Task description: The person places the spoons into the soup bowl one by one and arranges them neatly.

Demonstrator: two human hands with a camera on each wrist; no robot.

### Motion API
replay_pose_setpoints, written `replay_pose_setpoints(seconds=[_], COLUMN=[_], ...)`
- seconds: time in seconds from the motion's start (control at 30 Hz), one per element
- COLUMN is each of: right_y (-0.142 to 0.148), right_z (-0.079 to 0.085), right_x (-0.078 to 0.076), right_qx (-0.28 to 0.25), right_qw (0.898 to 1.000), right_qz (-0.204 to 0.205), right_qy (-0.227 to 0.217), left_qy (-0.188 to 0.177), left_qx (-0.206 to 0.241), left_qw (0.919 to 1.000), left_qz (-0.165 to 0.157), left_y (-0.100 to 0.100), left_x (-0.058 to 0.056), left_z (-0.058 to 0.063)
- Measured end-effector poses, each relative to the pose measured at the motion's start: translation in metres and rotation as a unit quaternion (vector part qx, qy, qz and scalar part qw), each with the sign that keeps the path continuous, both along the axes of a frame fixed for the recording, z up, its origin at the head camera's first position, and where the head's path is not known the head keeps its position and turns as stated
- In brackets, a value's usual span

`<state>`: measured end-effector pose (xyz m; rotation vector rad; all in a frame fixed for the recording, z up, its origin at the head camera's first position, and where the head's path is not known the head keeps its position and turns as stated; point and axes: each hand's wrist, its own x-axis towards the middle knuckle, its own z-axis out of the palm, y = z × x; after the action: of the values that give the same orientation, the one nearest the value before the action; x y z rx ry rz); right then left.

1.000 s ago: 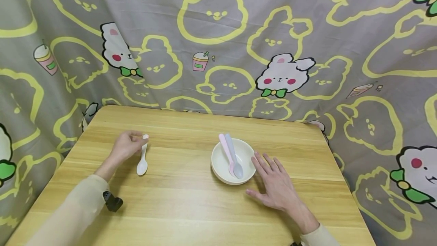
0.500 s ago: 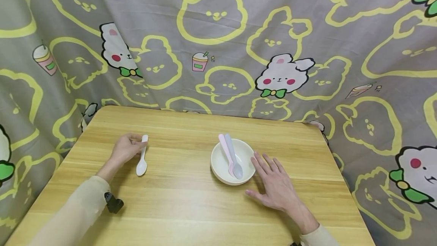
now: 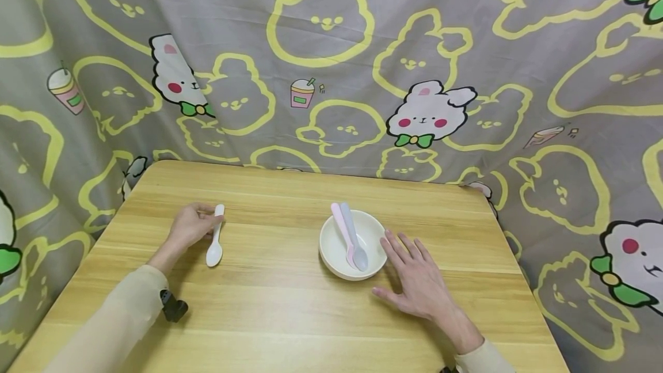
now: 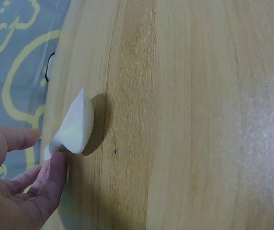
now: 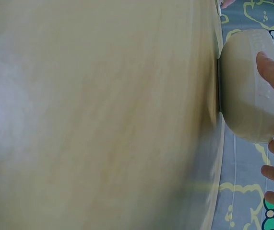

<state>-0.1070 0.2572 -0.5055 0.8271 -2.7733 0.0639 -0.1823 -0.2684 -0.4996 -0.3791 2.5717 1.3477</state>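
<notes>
At the left of the table, my left hand point(image 3: 193, 224) pinches a white spoon point(image 3: 214, 251) by its handle, near the top end. The spoon's bowl points toward me, and in the left wrist view the spoon point(image 4: 79, 125) casts a shadow on the wood beside it. A cream-white bowl point(image 3: 334, 262) stands right of centre. Inside it lean a pink spoon point(image 3: 340, 219) and a grey-blue spoon point(image 3: 350, 223), handles over the far rim. My right hand point(image 3: 418, 281) is spread at the bowl's right side, fingertips at the rim; whether they touch it I cannot tell.
The wooden table point(image 3: 279, 315) carries the bowl and spoons. A grey curtain point(image 3: 331, 27) with yellow outlines and cartoon rabbits hangs behind it and along both sides. A black device point(image 3: 173, 306) is strapped at my left wrist.
My left hand and the white spoon have barely shifted, with the thumb slightly lower on the handle than a second ago. The right hand, the bowl and its two spoons stay in place.
</notes>
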Motion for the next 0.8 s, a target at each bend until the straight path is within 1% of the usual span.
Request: replay_pose_setpoints(seconds=[0.23,0.57,0.8], right_y=[0.0005,0.0003,0.0004], right_z=[0.0003,0.0005,0.0006], right_x=[-0.0006,-0.0002,-0.0002], right_qx=[-0.001,0.0,-0.003], right_qw=[1.0,1.0,1.0], right_qz=[0.003,-0.001,0.001], right_qy=[0.0,-0.006,-0.003], left_qy=[-0.007,0.005,0.005], left_qx=[-0.002,-0.009,-0.015], left_qw=[1.0,0.9999,0.9999], left_qz=[0.004,-0.001,-0.004], left_y=[0.002,0.0046,0.0046], left_x=[-0.0009,-0.001,-0.0019], left_z=[0.0,-0.0015,-0.0042])
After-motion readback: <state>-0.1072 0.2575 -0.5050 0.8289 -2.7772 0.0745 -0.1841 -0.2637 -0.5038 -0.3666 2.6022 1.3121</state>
